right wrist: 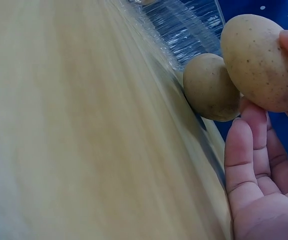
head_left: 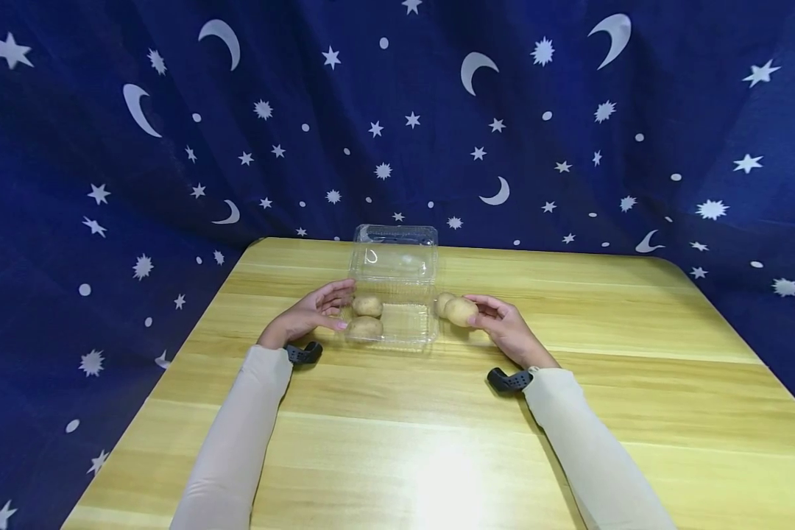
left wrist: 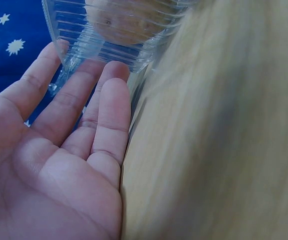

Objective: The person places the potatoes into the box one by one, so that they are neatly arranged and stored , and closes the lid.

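Note:
A clear plastic clamshell box (head_left: 407, 324) stands with its lid (head_left: 397, 259) raised toward the back. Two potatoes, a rear one (head_left: 368, 306) and a front one (head_left: 364, 328), lie in its left half. My left hand (head_left: 311, 313) is at the box's left side; in the left wrist view its fingers (left wrist: 114, 112) reach the ridged wall, a potato (left wrist: 126, 22) showing through it. My right hand (head_left: 506, 327) pinches a potato (head_left: 461, 312) between thumb and fingers, just right of the box. Behind the held potato, another potato (right wrist: 210, 87) sits on the table against the box, partly covered.
The wooden table (head_left: 371, 434) has rounded back corners. A dark blue curtain (head_left: 424, 162) with moons and stars hangs behind it and along the left. Dark straps, left (head_left: 305, 353) and right (head_left: 509, 380), are worn on the wrists.

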Demonstrator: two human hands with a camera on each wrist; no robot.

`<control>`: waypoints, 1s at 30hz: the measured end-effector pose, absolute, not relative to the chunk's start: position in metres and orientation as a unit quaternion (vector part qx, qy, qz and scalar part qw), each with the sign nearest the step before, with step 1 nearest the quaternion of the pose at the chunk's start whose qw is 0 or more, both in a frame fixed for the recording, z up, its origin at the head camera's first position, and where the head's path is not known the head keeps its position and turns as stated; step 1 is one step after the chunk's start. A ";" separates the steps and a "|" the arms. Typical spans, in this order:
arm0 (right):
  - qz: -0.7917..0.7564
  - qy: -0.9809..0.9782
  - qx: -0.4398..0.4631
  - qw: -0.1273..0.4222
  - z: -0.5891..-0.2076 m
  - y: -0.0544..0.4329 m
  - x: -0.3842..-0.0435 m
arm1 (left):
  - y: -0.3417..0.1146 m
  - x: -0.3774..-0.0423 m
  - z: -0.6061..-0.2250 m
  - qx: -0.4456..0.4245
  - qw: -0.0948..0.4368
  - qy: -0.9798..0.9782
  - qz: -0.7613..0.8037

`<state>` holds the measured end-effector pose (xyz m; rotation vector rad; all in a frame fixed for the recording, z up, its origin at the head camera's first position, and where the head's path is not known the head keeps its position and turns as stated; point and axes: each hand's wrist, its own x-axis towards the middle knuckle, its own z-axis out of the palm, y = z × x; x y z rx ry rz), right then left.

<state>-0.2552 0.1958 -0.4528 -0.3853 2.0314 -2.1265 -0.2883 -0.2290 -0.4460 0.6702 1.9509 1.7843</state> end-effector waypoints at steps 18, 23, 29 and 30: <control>-0.700 0.698 -0.137 0.064 -0.444 0.185 -0.254 | -0.229 -0.288 -0.447 0.246 0.205 0.697 0.641; -0.688 0.707 -0.151 0.061 -0.441 0.181 -0.251 | -0.228 -0.288 -0.447 0.245 0.204 0.698 0.641; -0.674 0.719 -0.157 0.059 -0.439 0.177 -0.251 | -0.229 -0.289 -0.446 0.241 0.203 0.702 0.638; -0.672 0.721 -0.158 0.058 -0.438 0.177 -0.251 | -0.229 -0.289 -0.446 0.241 0.202 0.704 0.637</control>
